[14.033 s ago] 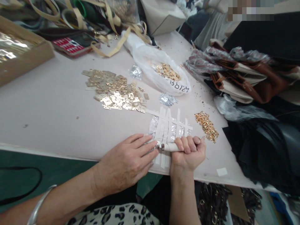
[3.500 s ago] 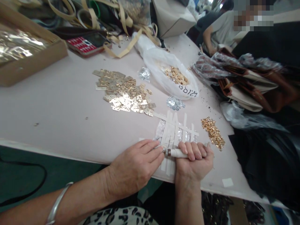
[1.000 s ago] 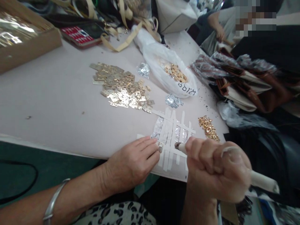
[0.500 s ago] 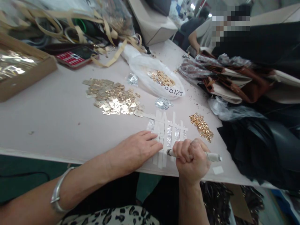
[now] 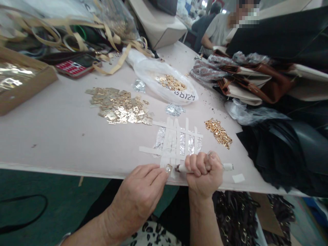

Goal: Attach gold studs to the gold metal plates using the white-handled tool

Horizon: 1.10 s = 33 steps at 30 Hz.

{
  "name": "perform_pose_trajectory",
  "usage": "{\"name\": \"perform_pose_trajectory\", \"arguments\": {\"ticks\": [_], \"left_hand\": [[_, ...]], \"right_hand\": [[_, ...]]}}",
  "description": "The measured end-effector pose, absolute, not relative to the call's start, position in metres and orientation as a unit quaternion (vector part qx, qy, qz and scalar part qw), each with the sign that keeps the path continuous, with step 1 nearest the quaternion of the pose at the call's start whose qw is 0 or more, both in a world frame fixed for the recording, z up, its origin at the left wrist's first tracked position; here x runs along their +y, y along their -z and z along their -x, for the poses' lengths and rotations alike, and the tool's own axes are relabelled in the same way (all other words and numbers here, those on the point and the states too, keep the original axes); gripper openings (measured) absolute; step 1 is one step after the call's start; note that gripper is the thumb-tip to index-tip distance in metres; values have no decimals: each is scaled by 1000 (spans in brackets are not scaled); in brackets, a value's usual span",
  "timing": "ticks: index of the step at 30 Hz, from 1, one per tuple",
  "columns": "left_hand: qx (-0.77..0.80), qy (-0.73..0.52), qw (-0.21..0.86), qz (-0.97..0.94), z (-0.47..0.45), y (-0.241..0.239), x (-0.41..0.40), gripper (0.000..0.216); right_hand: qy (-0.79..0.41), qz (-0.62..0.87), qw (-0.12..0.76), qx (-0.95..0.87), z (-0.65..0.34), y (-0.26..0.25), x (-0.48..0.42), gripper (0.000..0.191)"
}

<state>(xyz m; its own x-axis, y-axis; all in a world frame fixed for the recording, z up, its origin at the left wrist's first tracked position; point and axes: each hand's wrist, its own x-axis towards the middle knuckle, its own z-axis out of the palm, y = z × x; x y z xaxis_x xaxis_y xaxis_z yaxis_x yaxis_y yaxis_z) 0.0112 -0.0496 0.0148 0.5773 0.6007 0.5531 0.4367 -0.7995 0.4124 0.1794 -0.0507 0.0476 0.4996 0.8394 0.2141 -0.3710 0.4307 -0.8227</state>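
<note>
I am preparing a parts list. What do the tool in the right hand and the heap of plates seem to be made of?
Tool: perhaps wrapped in tape, judging by its matt white surface; dark end unclear.
Heap of plates: probably polished, gold-toned metal, since many faces glint.

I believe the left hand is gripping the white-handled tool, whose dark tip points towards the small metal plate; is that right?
Not quite: the head view shows the right hand gripping the white-handled tool. Its dark tip does point towards the small metal plate.
</note>
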Motion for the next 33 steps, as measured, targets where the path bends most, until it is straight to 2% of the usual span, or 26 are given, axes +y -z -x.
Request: {"name": "perform_pose_trajectory", "arguments": {"ticks": [10, 16, 23, 33], "left_hand": [[209, -350, 115, -906, -1, -6, -34, 23], [228, -381, 109, -889, 2, 1, -41, 23], [242, -338, 85, -905, 0, 8, -44, 31], [223, -362, 69, -902, 0, 9, -37, 31]], "right_hand": [[-404, 361, 786, -298, -165, -40, -38, 44], [-442, 348, 792, -238, -178, -38, -39, 46], [-466, 348, 797, -162, -185, -34, -41, 50], [-463, 351, 794, -179, -185, -31, -40, 50]]}}
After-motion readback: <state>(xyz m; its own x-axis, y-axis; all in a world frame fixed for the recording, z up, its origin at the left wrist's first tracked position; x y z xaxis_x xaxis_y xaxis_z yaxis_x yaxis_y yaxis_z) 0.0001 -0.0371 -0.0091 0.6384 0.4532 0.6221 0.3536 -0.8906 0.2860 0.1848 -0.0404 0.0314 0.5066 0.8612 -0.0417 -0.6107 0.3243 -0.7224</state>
